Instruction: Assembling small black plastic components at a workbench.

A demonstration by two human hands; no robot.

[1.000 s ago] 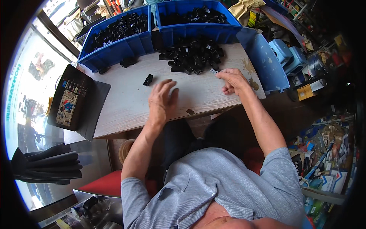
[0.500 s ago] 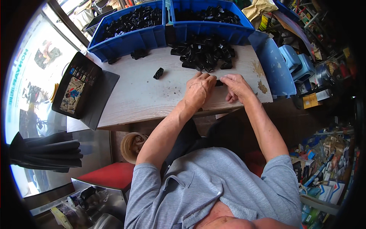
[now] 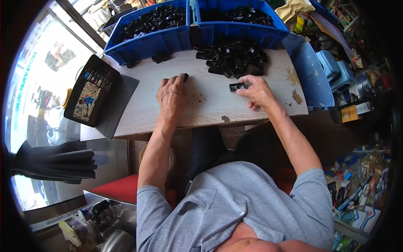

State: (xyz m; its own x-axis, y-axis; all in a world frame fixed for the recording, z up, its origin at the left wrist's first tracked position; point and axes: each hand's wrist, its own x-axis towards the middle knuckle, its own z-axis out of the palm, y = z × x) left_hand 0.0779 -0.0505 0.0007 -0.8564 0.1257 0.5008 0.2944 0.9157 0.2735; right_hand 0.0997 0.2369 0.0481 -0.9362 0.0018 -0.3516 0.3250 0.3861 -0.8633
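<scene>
My right hand (image 3: 259, 92) pinches a small black plastic part (image 3: 236, 87) between thumb and fingers, just over the table, and an opening shows in the part's face. Farther left, my left hand (image 3: 171, 97) reaches onto the table with its fingers curled. Its fingertips are on a second black plastic part (image 3: 186, 77), which they partly cover; the thumb is hidden. Beyond my right hand lies a heap of similar black parts (image 3: 231, 56) on the pale wooden table (image 3: 210, 109).
Two blue bins (image 3: 151, 45) full of black parts line the back of the table. A tablet in a dark folding case (image 3: 93, 94) stands at the left. A few loose black parts (image 3: 160, 57) lie by the left bin. A light-blue plastic container (image 3: 308, 75) adjoins the right edge.
My left hand has moved left, away from my right hand, to the loose black part. The part in my right hand now shows plainly. The whole view has shifted slightly.
</scene>
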